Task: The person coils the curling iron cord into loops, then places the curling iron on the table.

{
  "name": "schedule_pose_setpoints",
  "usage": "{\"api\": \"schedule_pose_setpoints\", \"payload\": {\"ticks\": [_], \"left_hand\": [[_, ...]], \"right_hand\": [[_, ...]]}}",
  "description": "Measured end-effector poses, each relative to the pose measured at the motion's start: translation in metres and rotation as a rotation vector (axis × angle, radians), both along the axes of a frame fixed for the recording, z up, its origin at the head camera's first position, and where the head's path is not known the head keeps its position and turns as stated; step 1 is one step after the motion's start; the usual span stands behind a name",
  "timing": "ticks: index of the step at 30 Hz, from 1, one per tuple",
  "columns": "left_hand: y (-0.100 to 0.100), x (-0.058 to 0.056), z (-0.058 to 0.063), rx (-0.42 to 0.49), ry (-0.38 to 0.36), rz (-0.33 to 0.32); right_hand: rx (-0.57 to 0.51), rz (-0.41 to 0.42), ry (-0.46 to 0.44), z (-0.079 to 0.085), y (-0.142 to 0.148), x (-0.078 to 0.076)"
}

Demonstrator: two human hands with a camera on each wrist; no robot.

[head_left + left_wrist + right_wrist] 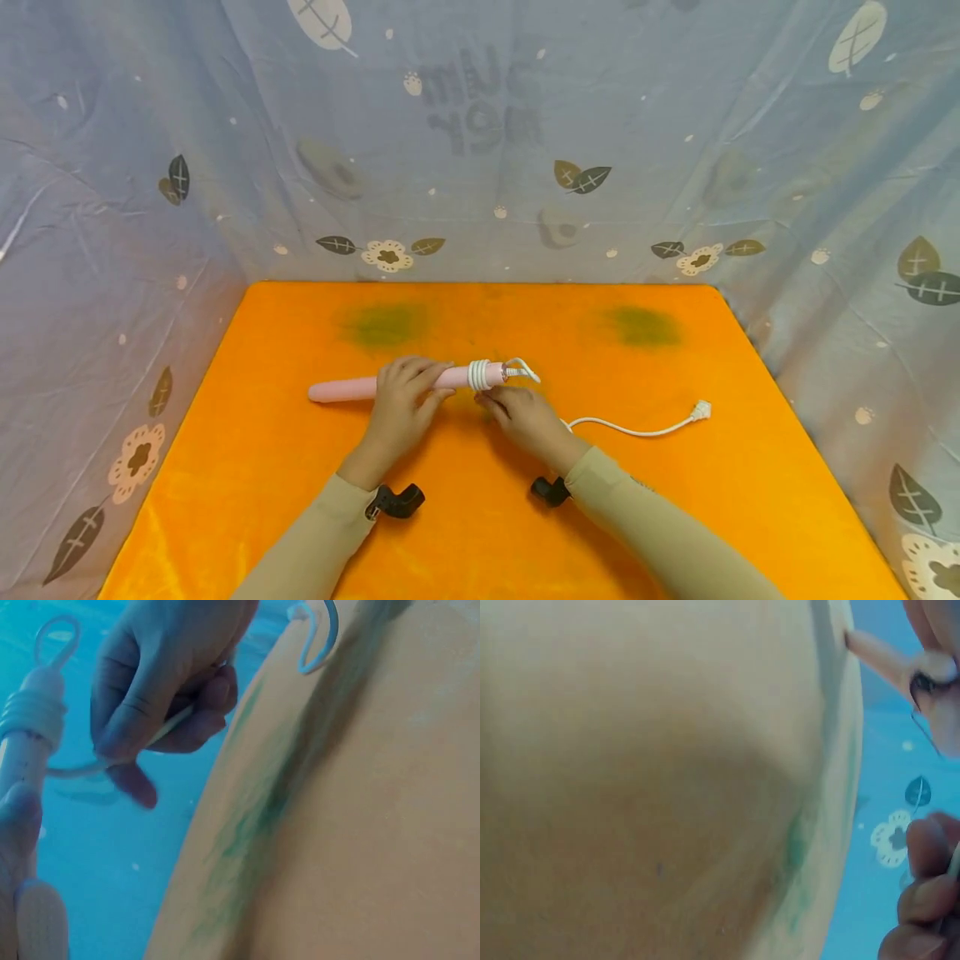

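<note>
A slim pink hair styling iron point(341, 390) lies across my left hand point(399, 412), which grips it around the middle. Several turns of white cord point(478, 375) wrap the iron near its right end, and a small loop of cord stands out past that tip. Just below the wraps, my right hand point(528, 421) pinches the cord between thumb and fingers. The left wrist view shows the cord point(79, 771) running taut from the iron into the right hand point(165, 690). From under the right wrist the free cord trails to a white plug point(701, 410).
An orange cloth point(465, 533) covers the table, with two dark green patches toward the back. Patterned grey-blue curtains point(480, 183) hang behind and along both sides. A black wrist mount point(401, 502) sits at the left sleeve, another point(550, 492) at the right.
</note>
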State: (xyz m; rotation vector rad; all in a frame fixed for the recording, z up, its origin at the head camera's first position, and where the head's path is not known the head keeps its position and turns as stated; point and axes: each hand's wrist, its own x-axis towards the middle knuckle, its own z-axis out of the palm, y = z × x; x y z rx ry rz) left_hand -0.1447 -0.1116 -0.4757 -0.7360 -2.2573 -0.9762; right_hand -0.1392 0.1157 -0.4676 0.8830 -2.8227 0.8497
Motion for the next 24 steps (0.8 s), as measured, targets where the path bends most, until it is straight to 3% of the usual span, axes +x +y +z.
{"api": "schedule_pose_setpoints", "payload": {"ticks": [5,12,17,24], "left_hand": [[0.004,-0.005,-0.001,0.026,0.003,0.059],[0.003,-0.012,0.0,0.034,0.011,0.148],[-0.001,-0.014,0.002,0.028,0.001,0.178],[-0.001,-0.013,-0.002,-0.027,-0.017,0.17]], "right_hand": [[0.147,0.009,0.204,0.001,-0.006,0.01],[0.423,-0.008,0.404,0.013,-0.013,0.033],[0.406,-0.007,0.442,0.028,-0.019,0.044],[0.305,0.028,0.514,0.038,-0.019,0.04]]}}
